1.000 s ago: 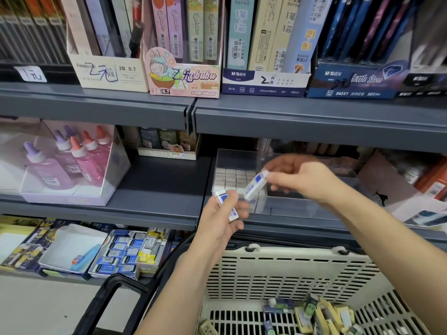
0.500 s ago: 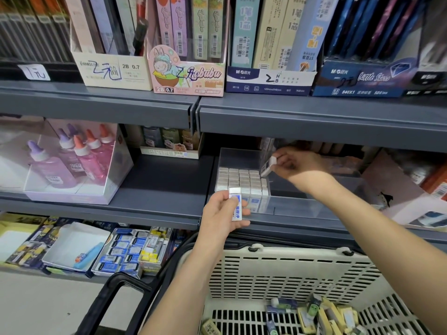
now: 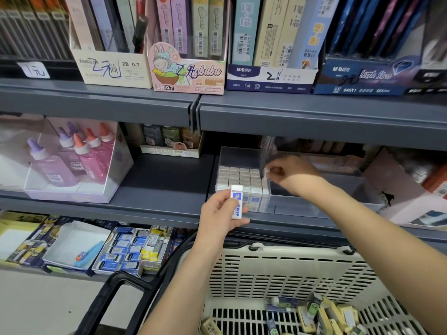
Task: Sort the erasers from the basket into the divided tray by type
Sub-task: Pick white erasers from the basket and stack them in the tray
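Note:
A clear divided tray [image 3: 290, 206] sits on the middle shelf; its left compartment holds several rows of white erasers [image 3: 239, 178] standing on end. My right hand [image 3: 287, 171] is inside the tray and pinches a white eraser [image 3: 266, 172] at the right end of those rows. My left hand [image 3: 221, 213] hovers in front of the tray and grips a white eraser with a blue sleeve [image 3: 236, 201], held upright. A cream plastic basket [image 3: 290, 274] below holds several loose erasers [image 3: 321, 313] in yellow and green wrappers.
The grey shelf edge [image 3: 157, 213] runs in front of the tray. A box of glue bottles [image 3: 70, 160] stands to the left. Boxes of pencil leads [image 3: 186, 68] fill the upper shelf. The basket's black handle [image 3: 106, 301] sticks out at lower left. More eraser boxes [image 3: 125, 250] lie on the bottom shelf.
My right hand carried its eraser from above the tray's front down into the left compartment beside the rows. My left hand turned its blue-sleeved eraser upright and stayed in front of the tray.

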Available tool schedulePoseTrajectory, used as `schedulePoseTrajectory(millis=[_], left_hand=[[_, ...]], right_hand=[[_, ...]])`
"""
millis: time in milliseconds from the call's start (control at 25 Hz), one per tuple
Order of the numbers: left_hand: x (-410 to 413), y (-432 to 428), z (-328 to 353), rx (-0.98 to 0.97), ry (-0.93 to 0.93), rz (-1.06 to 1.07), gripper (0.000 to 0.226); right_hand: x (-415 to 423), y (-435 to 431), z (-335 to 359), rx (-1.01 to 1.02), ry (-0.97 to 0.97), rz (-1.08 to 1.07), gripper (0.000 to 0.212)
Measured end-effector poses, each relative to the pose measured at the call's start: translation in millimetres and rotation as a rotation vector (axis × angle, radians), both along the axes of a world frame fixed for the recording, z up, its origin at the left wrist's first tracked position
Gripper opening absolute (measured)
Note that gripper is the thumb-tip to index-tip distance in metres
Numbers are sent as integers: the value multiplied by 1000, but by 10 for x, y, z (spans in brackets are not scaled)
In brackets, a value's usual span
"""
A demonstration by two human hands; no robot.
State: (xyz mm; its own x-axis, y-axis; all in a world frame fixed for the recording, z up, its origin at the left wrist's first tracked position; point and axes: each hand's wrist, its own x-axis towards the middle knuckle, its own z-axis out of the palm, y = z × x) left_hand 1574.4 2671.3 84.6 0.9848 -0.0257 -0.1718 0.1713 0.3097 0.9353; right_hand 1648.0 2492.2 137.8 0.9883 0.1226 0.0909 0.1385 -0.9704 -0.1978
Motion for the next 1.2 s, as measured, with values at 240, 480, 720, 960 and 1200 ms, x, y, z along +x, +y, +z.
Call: schedulePoseTrajectory(millis=[240,480,720,960,1200], left_hand=[[2,9,-2,4,-41,30,13],[-14,7,14,-29,-86,36,13],[25,167,-29,264,-227,414,18],[82,137,-125,448,-100,167,41],[113,164,-141,490,-98,169,34]], right_hand=[[-81,68,-103,-47,-41,34,29],[-296,425,114,439,157,239,14],[133,433,262,577,112,0,17],[522,602,-2,438,44,118,21],[659,733,-216,237,158,200,27]])
